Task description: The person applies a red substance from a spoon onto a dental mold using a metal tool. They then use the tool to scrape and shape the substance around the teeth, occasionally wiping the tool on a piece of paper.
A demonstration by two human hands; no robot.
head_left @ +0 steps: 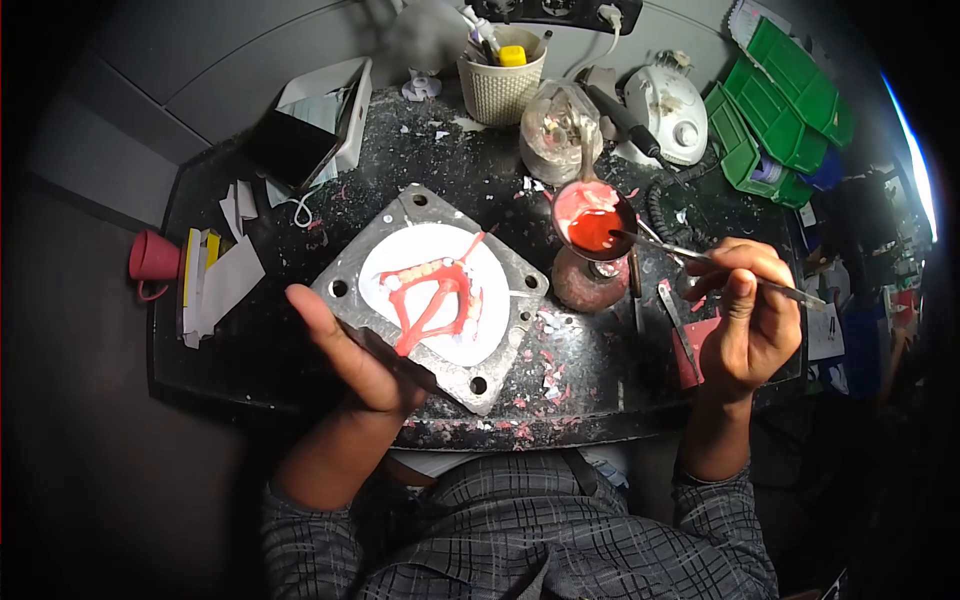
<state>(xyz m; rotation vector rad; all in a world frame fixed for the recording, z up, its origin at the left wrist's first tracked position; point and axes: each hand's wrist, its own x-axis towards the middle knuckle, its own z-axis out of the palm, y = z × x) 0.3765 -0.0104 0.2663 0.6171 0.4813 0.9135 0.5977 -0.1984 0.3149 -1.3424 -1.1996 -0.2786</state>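
Note:
My left hand (365,365) grips a grey metal dental flask half (455,385) from its near left edge, thumb spread and the other fingers hidden beneath. White plaster (480,345) fills the flask. On the plaster lies a red wax pattern (412,325) with a row of artificial teeth (425,270). My right hand (750,320) pinches a thin metal wax spatula (690,253). Its tip reaches into the melted red wax (592,230) in a ladle (630,212). Under the ladle stands a round glass burner (590,285); a flame cannot be made out.
Behind the ladle are a glass jar (550,135), a white device (665,115) and a woven pot (500,95) of tools. Right of the burner lie a knife (675,315) and a pink wax sheet (695,350). A red mug (153,258) stands far left; green bins (770,110) stand right.

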